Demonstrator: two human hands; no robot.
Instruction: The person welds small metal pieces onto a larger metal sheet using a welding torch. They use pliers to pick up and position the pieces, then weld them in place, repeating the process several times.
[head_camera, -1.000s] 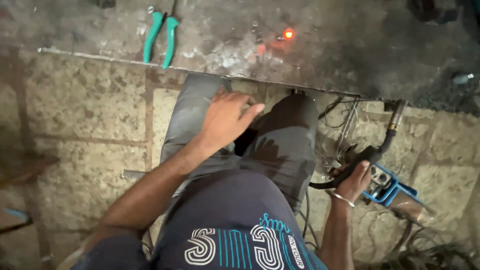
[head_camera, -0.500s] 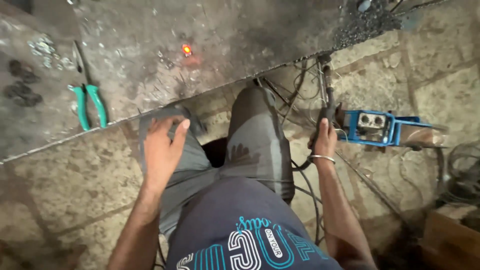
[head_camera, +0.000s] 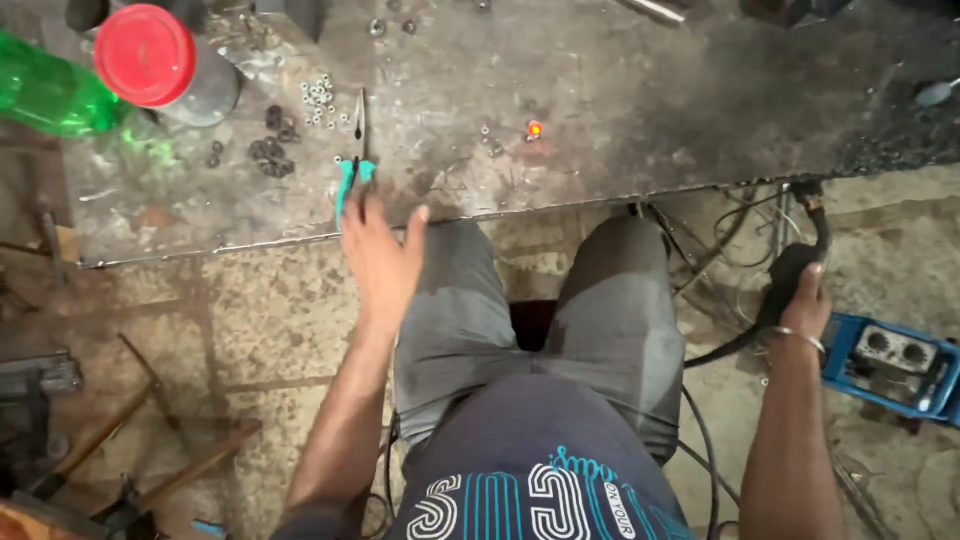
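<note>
My left hand (head_camera: 380, 255) is stretched forward with fingers apart, its fingertips at the green handles of a pair of pliers (head_camera: 355, 160) that lies on the dark metal worktable (head_camera: 620, 110). It holds nothing. A small glowing red-hot piece (head_camera: 535, 129) rests on the table to the right of the pliers. My right hand (head_camera: 805, 300) hangs low at my right side, closed around a black welding torch (head_camera: 790, 265) with its cable running down. My knees in grey trousers sit under the table edge.
A green plastic bottle (head_camera: 45, 95) and a jar with a red lid (head_camera: 150, 55) stand at the table's far left. Several small nuts (head_camera: 320, 100) lie near the pliers. A blue welding machine (head_camera: 890, 365) sits on the stone floor at right; tools and wood lie at lower left.
My left hand rose from my left knee and reached forward to the pliers' handles. The view swung left, bringing the bottle and jar in. The right hand stays on the torch.
</note>
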